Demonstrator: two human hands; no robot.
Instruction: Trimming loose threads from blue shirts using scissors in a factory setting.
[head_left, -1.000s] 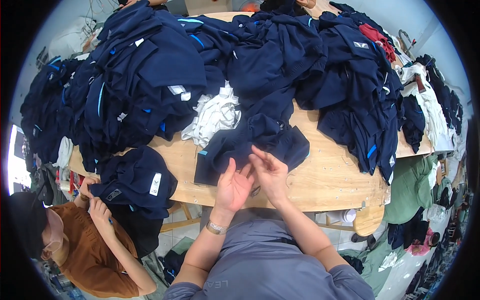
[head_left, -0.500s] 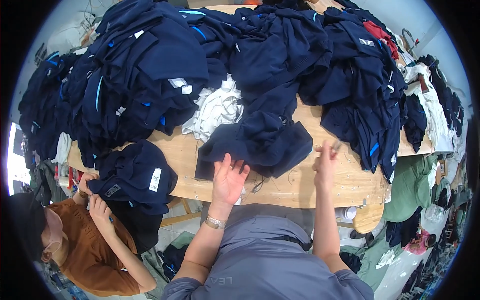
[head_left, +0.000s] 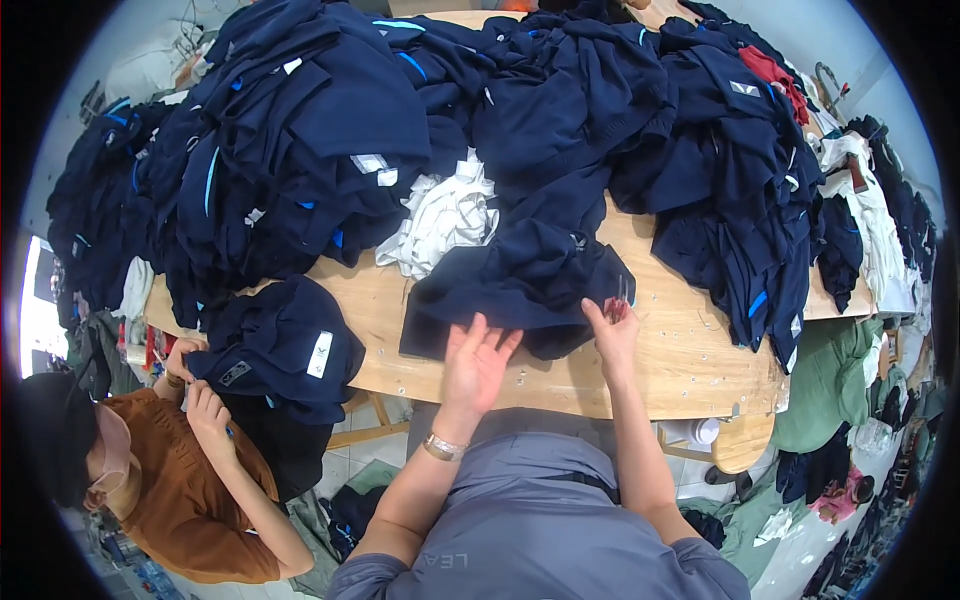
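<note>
Over the worktop (head_left: 690,370), the left hand (head_left: 476,368) was held loosely spread, palm up, at the near edge of a rumpled navy garment (head_left: 500,292) laid there; red-handled snips (head_left: 616,308) were grasped in the right hand (head_left: 615,342).

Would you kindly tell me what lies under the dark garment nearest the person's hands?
The wooden table shows along the near edge of the dark garment, which appears to rest on it. Anything else beneath is hidden by the fabric.

lh (head_left: 476,366) palm-up, rh (head_left: 612,332) curled
</note>
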